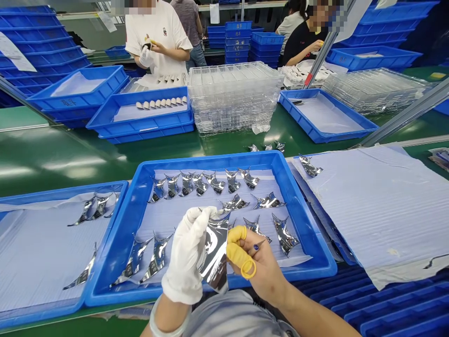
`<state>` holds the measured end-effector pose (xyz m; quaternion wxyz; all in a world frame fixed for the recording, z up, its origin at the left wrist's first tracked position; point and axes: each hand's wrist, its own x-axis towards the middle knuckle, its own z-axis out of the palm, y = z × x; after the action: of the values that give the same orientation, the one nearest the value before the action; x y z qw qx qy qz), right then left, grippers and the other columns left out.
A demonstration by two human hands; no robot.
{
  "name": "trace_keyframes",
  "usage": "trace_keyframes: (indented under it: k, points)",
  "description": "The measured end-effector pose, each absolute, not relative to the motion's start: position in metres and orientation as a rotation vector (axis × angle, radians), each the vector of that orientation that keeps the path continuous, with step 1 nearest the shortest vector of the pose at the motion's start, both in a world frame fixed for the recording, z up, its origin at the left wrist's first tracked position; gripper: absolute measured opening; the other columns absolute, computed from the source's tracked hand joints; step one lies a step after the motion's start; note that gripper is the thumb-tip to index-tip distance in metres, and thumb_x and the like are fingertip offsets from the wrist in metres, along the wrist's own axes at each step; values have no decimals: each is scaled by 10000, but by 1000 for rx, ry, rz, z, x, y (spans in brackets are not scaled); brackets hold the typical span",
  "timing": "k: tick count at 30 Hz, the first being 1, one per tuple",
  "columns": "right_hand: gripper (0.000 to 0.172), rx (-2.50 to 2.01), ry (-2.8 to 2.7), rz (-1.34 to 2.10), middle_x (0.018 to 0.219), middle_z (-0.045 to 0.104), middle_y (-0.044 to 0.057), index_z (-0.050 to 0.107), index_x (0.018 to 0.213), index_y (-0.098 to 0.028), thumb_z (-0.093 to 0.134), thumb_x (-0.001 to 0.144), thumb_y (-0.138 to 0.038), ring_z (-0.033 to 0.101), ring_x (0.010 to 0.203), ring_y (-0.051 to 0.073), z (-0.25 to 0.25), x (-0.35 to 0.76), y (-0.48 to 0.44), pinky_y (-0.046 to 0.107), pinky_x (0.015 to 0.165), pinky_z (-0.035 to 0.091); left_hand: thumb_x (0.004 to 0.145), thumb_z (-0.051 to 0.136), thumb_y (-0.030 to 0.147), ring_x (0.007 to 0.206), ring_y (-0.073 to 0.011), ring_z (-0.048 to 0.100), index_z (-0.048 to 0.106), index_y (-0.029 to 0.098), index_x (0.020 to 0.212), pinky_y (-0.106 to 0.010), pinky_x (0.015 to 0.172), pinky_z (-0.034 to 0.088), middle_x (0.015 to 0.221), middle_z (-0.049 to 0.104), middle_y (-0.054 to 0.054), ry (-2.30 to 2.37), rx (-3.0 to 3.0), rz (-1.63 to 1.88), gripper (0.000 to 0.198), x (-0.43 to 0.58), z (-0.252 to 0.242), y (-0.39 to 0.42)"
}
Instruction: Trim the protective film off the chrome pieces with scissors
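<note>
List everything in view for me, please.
Shiny part: one, silver, held
Similar parts: many, silver, mostly middle tray
Middle tray: one, blue, centre
Pointed item: one, dark, right hand
Other trays: many, blue, all around
Clear trays: two stacks, transparent, beyond
Sheets: several, pale, trays and right
Worktops: several, green, beneath trays
Co-workers: four, white, grey, black tops, background
Poles: several, silver, sides
Left hand: one, white-gloved, part's left
Right hand: one, yellow finger covers, part's right

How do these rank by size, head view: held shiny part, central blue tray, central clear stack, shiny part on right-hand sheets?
Central blue tray
Central clear stack
Held shiny part
Shiny part on right-hand sheets

Held part is nearer; true sizes unsure.
</note>
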<state>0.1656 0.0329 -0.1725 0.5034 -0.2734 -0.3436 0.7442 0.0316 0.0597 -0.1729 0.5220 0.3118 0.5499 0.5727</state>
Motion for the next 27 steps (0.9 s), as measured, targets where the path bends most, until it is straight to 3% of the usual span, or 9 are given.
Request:
trace_keyframes:
  k: [6, 13, 16, 18, 20, 23, 27]
  points:
    - [286, -683, -976, 1750, 592, 371, -77, 566, 778, -191, 722, 909, -392, 249, 507, 66, -182, 171, 31, 198, 448, 211, 855, 740, 270, 846, -160, 690, 721, 247, 882, -359, 947, 546, 854, 721, 14, 1098, 1260, 1643, 40, 16, -171, 52]
    - [329, -810, -1155, 1556, 578, 365, -66, 543, 719, -195, 653, 927, -425, 274, 512, 84, -192, 172, 35, 220, 457, 237, 851, 712, 160, 852, -191, 666, 724, 273, 1045, -550, 1088, 454, 843, 731, 0, 935, 1749, 1629, 226, 5, -171, 47]
    - [263, -867, -1366, 1243, 578, 443, -53, 565, 724, -197, 595, 959, -310, 355, 487, 89, -194, 176, 36, 212, 454, 308, 866, 674, 106, 880, -192, 679, 717, 292, 1127, -576, 1120, 423, 853, 748, 12, 958, 1797, 1641, 323, 7, -170, 45]
    - [138, -860, -1578, 898, 650, 599, -9, 639, 833, -194, 567, 951, -190, 543, 556, 124, -196, 181, 36, 223, 522, 422, 877, 660, 107, 885, -193, 688, 727, 312, 1137, -583, 1141, 398, 882, 758, 20, 1032, 1778, 1681, 338, 11, -169, 43]
    - [195, -830, -1758, 577, 807, 729, 57, 683, 1043, -195, 544, 935, -113, 699, 744, 188, -198, 187, 36, 258, 634, 509, 892, 649, 119, 893, -196, 690, 742, 338, 1124, -589, 1178, 345, 902, 764, 31, 1126, 1716, 1687, 332, 15, -169, 41]
    - [398, -835, -1884, 354, 968, 778, 107, 629, 1290, -202, 484, 941, -77, 751, 868, 226, -200, 194, 38, 291, 687, 552, 913, 636, 146, 974, -218, 685, 747, 372, 1131, -590, 1213, 279, 931, 773, 39, 1218, 1603, 1663, 333, 19, -171, 39]
    - [480, -822, -1931, 317, 1018, 783, 116, 571, 1393, -199, 428, 956, -60, 760, 891, 225, -202, 195, 41, 298, 669, 563, 924, 642, 194, 1062, -225, 678, 743, 393, 1149, -549, 1225, 272, 992, 778, 44, 1241, 1559, 1652, 316, 17, -176, 39]
